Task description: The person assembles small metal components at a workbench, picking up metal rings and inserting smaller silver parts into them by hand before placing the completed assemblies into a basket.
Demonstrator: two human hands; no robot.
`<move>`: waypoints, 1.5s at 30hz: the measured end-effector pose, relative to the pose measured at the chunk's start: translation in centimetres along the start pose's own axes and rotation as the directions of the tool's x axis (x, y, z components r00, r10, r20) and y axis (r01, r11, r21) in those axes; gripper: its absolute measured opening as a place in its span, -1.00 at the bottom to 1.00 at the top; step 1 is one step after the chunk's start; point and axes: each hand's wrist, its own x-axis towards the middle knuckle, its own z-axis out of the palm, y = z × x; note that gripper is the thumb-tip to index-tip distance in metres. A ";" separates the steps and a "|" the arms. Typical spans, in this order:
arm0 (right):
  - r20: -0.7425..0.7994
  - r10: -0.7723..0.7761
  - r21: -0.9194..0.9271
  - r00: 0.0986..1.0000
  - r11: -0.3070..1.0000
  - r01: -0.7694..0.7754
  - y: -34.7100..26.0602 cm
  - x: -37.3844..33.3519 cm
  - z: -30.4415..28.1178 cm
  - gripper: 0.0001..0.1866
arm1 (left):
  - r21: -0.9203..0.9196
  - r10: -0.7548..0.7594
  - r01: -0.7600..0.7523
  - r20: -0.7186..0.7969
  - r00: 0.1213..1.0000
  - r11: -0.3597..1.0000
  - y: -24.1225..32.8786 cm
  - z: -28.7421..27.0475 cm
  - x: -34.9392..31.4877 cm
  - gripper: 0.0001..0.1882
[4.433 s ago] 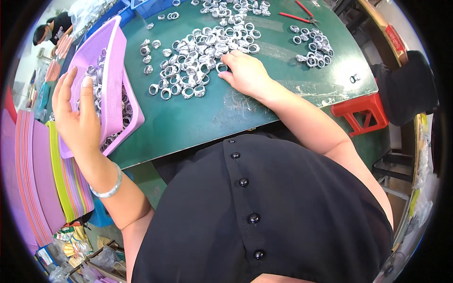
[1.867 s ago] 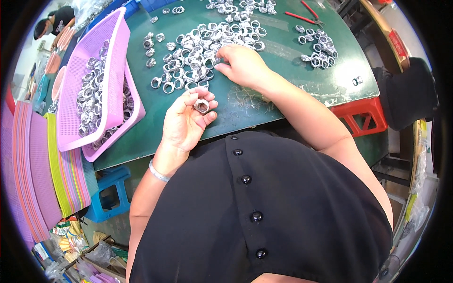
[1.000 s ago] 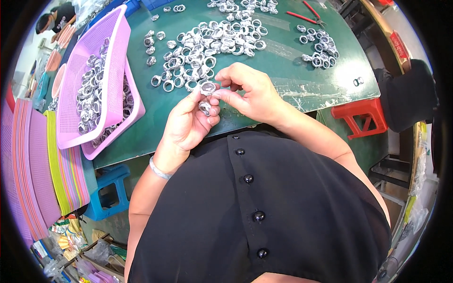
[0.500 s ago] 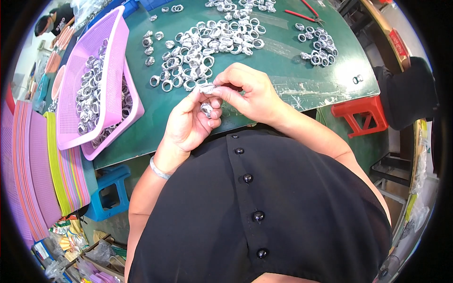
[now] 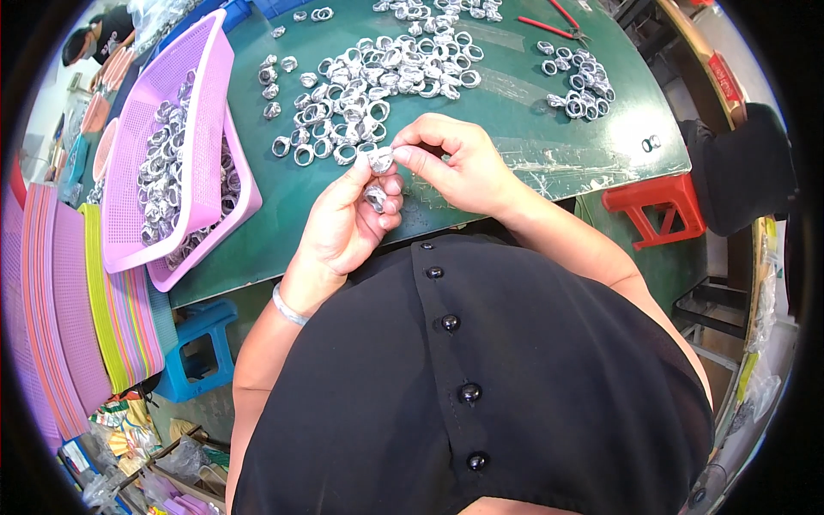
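A shiny silvery ring [image 5: 380,160] with a broad, crinkled-looking face is held between the thumb and fingertips of my left hand [image 5: 342,225]. A second silvery ring [image 5: 375,199] rests against the curled fingers of that same hand, lower down. My right hand [image 5: 463,167] pinches thumb and forefinger together at the right edge of the upper ring. Just beyond my hands spreads a loose pile of similar rings [image 5: 378,73] on the green tabletop [image 5: 532,163].
Red-handled pliers [image 5: 549,26] lie at the far right, behind a smaller ring group [image 5: 584,84]. Stacked lilac baskets [image 5: 213,112] with more rings stand left. A red stool [image 5: 659,210] and a blue stool [image 5: 199,350] flank the table. A person [image 5: 107,39] is at far left.
The upper ring has turned so its broad face shows more. My right thumb and forefinger have drawn closer together and back to its right edge; my left hand stays nearly still.
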 end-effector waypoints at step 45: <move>0.017 0.297 0.027 0.955 0.954 -0.297 2.7 4.0 -1.2 -0.80 | 0.303 0.257 -0.196 -0.175 0.951 0.932 0.1 -0.4 -0.4 -0.76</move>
